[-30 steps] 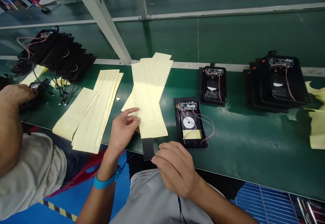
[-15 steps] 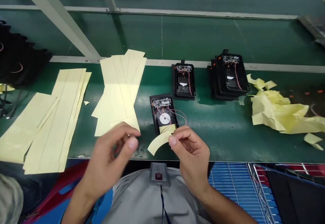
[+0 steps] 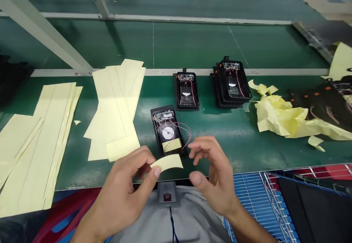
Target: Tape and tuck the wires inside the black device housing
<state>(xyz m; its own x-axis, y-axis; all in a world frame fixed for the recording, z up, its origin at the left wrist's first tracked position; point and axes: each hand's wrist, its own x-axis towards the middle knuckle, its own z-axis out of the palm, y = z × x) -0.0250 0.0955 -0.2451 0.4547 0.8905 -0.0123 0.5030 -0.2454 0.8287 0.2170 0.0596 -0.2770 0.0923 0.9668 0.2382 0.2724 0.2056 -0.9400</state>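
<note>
A short curved strip of pale yellow paper (image 3: 169,162) is pinched between thumb and fingers of my left hand (image 3: 134,184). Apart from it, on the other side, my right hand (image 3: 214,177) has its fingers spread and holds nothing. Just beyond the strip lies an open black plastic housing (image 3: 154,125) with a circuit board (image 3: 164,115), a white disc (image 3: 168,133) and thin looping wires (image 3: 189,130). A yellow piece (image 3: 172,145) sits across the lower end of that housing.
Yellow sheets lie in a fanned pile (image 3: 115,103) and another pile (image 3: 46,136) at left. Behind are a second black housing (image 3: 187,90) and a stack of housings (image 3: 233,83). Crumpled yellow paper (image 3: 283,116) lies right. A blue wire rack (image 3: 253,199) stands below the table edge.
The yellow strip has passed from my right hand to my left. My right hand has let go and its fingers have spread. The view has shifted to the right.
</note>
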